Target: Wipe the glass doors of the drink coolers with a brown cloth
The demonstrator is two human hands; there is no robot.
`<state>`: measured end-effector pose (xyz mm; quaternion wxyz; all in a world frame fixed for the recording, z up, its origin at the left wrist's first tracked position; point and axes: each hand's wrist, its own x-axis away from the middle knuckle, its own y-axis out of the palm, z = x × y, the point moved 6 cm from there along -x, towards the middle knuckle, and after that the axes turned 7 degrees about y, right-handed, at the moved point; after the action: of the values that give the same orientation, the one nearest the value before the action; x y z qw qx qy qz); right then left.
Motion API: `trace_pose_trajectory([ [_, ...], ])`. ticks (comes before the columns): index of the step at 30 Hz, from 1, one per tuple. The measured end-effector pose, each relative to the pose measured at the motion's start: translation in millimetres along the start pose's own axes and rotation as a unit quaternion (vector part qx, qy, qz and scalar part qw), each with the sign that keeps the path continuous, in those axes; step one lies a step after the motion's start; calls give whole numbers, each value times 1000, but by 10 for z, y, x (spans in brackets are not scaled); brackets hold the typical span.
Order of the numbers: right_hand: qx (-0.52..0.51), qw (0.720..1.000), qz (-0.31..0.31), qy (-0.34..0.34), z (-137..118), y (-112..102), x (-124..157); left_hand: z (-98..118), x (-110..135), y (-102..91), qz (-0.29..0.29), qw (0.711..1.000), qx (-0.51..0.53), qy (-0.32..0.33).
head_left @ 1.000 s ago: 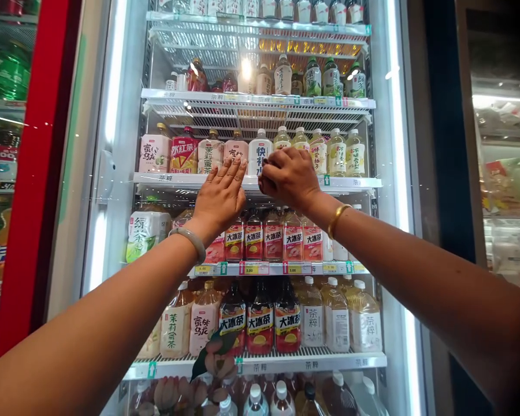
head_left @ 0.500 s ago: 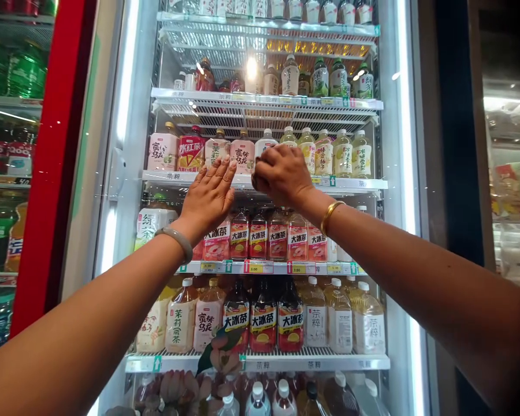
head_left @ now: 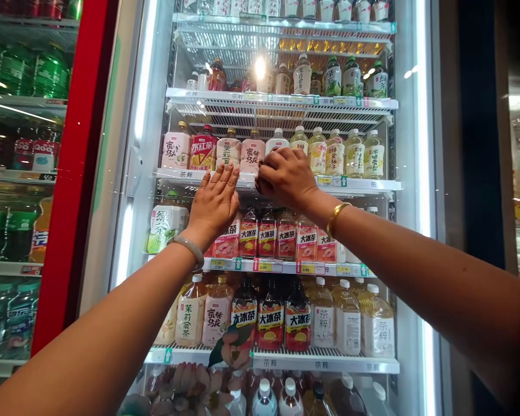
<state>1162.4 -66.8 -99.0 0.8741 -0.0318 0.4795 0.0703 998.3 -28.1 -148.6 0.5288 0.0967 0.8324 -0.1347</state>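
Observation:
My left hand lies flat with its fingers stretched out against the glass front of a drinks fridge, fingertips at the edge of a white shelf. A pale bangle is on that wrist. My right hand is beside it, to the right. Its fingers are curled and pressed to the glass in front of a white bottle. What they hold, if anything, is hidden. A gold bangle is on that wrist. Pink and red tea bottles stand on the shelf behind the hands.
Rows of red-labelled tea bottles and pale bottles fill the lower shelves. A red-framed cooler with green bottles stands at the left. A dark door frame is on the right.
The view has swung left, so the fridge sits further right in the picture. Both hands have slid a little left across the glass, with their shapes unchanged.

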Motion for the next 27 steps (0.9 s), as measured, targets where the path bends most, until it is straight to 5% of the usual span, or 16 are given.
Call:
trace_pose_trajectory([
  [4,2,993,13,114,-221,61,-262,-29,25,5,-5,1000,2,10],
  [8,-16,1000,-10,-13,-562,60,-173,-144,146,-15,-27,998,11,54],
  [12,-27,992,-7,-120,-440,29,-6,-374,302,-102,-19,999,3,32],
  [16,-31,999,27,7,-265,81,-243,-513,390,-131,-39,998,0,40],
  [20,-48,994,45,84,-540,137,-419,-644,467,-162,-10,1000,-4,-4],
  [23,-54,998,37,13,-800,132,-310,-716,557,-168,1,999,-13,-37],
  [27,-59,983,19,-173,-891,101,-64,-723,678,-168,-18,1000,-19,-13],
])
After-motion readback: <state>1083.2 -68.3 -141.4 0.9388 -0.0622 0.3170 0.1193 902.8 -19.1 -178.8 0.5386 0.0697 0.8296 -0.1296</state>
